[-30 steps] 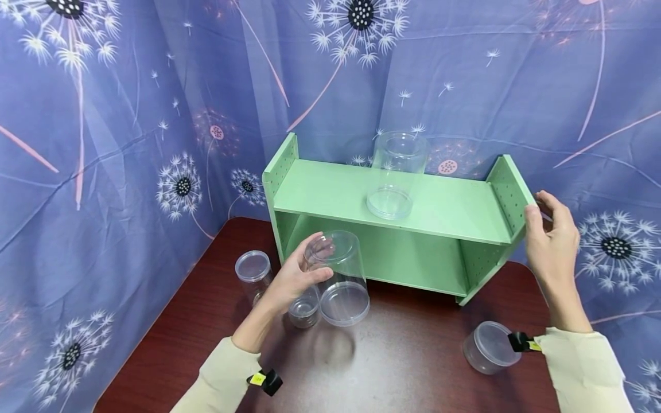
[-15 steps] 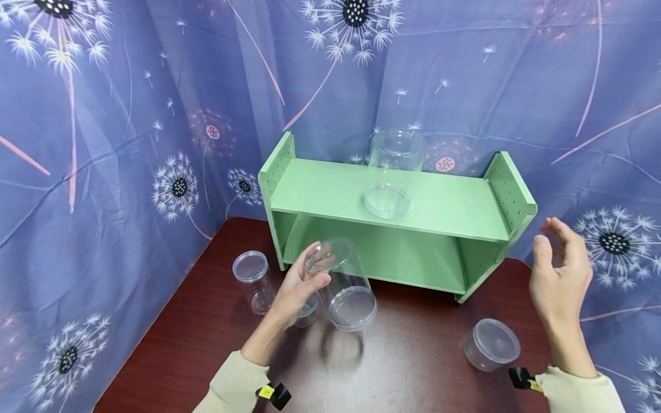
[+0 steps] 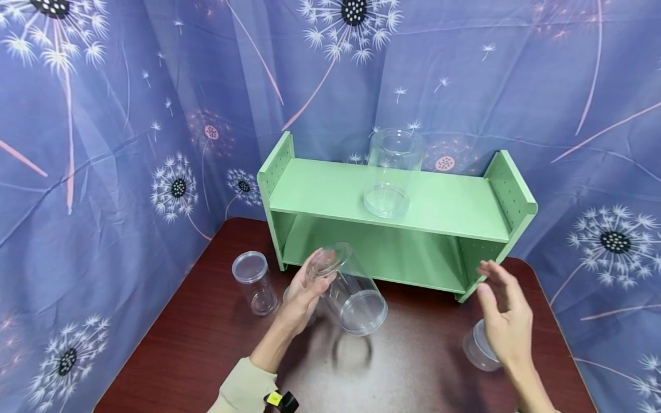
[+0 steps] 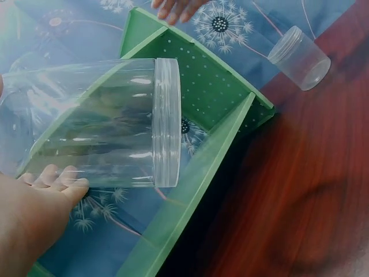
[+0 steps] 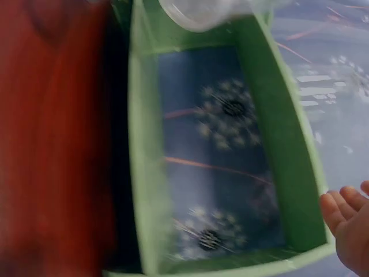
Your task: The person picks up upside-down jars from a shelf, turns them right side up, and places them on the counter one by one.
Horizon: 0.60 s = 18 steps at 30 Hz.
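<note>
My left hand grips a large clear plastic jar near its upper end, in front of the green shelf. The jar leans, its lower end pointing down and right over its shadow on the table. In the left wrist view, a ridged screw lid caps the end away from the hand. My right hand hovers with nothing in it, fingers loosely bent, by the shelf's right end. It partly covers a short clear jar on the table.
Another large clear jar stands on the shelf's upper board. To the left, a tall narrow jar stands on the dark red table; my left hand mostly hides a small jar beside it. A blue dandelion-print cloth hangs behind.
My right hand has let go of the shelf's right side and come down and left. The jar in my left hand has tilted further, its lower end swinging right.
</note>
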Motion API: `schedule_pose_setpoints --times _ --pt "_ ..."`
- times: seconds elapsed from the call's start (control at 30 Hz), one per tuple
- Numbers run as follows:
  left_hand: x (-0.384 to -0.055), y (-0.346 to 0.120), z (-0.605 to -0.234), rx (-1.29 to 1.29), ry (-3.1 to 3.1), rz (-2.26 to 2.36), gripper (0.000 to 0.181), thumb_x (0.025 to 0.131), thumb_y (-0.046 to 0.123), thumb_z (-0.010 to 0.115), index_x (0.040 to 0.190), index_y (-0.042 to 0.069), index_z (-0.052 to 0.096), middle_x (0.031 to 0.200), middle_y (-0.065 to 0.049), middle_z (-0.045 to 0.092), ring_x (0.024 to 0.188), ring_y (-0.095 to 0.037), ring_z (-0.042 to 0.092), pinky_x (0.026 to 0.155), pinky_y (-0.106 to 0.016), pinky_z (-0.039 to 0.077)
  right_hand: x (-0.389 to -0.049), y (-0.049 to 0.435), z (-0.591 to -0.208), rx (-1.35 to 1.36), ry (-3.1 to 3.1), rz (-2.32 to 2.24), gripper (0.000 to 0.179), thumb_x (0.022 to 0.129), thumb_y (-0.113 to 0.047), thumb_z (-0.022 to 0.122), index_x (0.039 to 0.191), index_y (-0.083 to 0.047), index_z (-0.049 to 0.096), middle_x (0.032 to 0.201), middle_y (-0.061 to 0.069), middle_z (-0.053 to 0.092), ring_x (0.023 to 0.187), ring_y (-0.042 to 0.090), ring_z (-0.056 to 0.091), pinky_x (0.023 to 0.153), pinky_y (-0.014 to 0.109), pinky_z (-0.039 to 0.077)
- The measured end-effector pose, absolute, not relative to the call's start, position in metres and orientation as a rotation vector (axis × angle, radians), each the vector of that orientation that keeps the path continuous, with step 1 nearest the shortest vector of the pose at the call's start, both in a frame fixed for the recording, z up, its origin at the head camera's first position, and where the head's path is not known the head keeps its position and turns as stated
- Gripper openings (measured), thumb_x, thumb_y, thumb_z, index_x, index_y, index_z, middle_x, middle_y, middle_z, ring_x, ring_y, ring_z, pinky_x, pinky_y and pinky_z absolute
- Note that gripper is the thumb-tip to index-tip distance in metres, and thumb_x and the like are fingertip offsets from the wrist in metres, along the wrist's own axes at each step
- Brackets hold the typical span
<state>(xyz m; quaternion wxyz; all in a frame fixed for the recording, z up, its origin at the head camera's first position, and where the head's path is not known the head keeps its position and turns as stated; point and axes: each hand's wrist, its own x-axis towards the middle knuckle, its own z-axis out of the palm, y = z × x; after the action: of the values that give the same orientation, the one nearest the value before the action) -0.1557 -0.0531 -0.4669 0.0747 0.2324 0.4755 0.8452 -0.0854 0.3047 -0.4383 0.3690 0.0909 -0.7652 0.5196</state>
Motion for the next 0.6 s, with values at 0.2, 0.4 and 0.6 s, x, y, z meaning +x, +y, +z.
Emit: schedule_pose_setpoints --times 0.2,0.4,0.6 --pt "-0.154 -0.046 -0.469 0.697 1.387 2.550 0.107 0.092 0.029 0.079 0.160 -0.009 0.005 0.163 -0.033 0.018 0.150 -0.046 0.023 0.123 -0.049 0.027 -0.079 0.282 -0.473 0.405 -1.984 1.580 0.056 0.095 0.021 0.050 0.150 0.010 0.043 0.139 0.014 0.061 0.123 0.014 0.061 0.100 0.019 0.049" --pt "-0.151 -0.039 -0.467 0.697 1.327 2.578 0.109 0.091 0.029 0.079 0.160 -0.009 0.005 0.162 -0.034 0.018 0.144 -0.030 0.040 0.122 -0.048 0.028 -0.077 0.260 -0.499 0.615 -2.002 1.681 0.066 0.089 0.026 0.050 0.152 0.011 0.037 0.142 0.029 0.052 0.127 0.019 0.057 0.104 0.024 0.048" --pt "-0.148 -0.030 -0.461 0.720 1.283 2.593 0.111 0.089 0.031 0.081 0.160 -0.009 0.005 0.162 -0.034 0.017 0.141 -0.026 0.044 0.123 -0.049 0.028 -0.074 0.246 -0.512 0.688 -2.065 1.724 0.077 0.085 0.025 0.056 0.156 0.008 0.031 0.144 0.037 0.045 0.132 0.018 0.053 0.106 0.024 0.046"
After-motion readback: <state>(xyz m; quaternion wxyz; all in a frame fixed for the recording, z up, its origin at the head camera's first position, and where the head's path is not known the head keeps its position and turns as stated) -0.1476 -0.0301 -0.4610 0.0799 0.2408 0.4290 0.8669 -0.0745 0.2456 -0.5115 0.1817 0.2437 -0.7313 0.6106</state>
